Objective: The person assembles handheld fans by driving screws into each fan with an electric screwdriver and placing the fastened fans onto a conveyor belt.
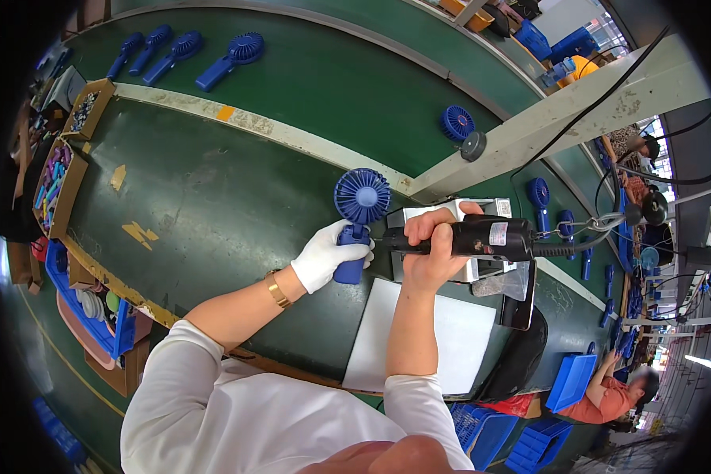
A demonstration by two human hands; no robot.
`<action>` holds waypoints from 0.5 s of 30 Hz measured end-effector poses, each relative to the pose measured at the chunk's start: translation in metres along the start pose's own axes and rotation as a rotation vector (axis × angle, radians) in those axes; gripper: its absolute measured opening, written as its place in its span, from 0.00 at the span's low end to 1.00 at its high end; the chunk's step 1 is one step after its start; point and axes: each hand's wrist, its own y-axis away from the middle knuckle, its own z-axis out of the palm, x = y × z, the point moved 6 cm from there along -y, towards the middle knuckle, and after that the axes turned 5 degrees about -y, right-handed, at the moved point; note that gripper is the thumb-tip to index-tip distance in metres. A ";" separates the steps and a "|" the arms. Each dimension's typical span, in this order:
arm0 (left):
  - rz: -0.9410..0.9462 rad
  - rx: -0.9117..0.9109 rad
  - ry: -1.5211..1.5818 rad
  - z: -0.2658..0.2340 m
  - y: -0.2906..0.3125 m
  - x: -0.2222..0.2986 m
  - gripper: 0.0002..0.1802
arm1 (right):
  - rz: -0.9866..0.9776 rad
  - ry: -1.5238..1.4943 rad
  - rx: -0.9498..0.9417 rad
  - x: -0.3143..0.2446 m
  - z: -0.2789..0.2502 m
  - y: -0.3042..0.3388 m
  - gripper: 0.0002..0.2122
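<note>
The gloved left hand (324, 257) is curling around a blue fan (362, 199) by its handle, fan head above the grip; rightward, the right hand (430, 265) is clenching a sideways-pointing black driver (480, 237).

Dark green workbench (229, 213) spreads below grip and out to left, top scuffed, near-left edge (118, 289) worn yellowish. Just beyond grip, pale chipped rail (272, 129) divides workbench from green conveyor belt (332, 99); metal rim (371, 35) follows belt's far side. Off-white post (561, 136), paint scuffed, slants from just beyond grip up to right. Low and far left of grip, greenish floor (87, 404) with yellow line (54, 346). Bright window (613, 33) well beyond grip, to right. Lit tube lamp (703, 363) far right of grip, lower in view.
</note>
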 end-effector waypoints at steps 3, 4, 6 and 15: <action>-0.077 -0.069 0.179 0.002 0.000 -0.005 0.20 | -0.035 -0.022 -0.060 0.001 0.001 0.000 0.21; -0.090 -0.072 0.199 0.003 0.000 -0.005 0.20 | -0.036 -0.023 -0.062 0.002 0.000 0.000 0.21; -0.106 -0.076 0.219 0.005 0.001 -0.005 0.20 | -0.035 0.016 -0.085 0.004 -0.001 0.000 0.20; -0.107 -0.075 0.212 0.006 0.001 -0.008 0.19 | 0.066 0.105 -0.104 0.017 0.001 0.006 0.19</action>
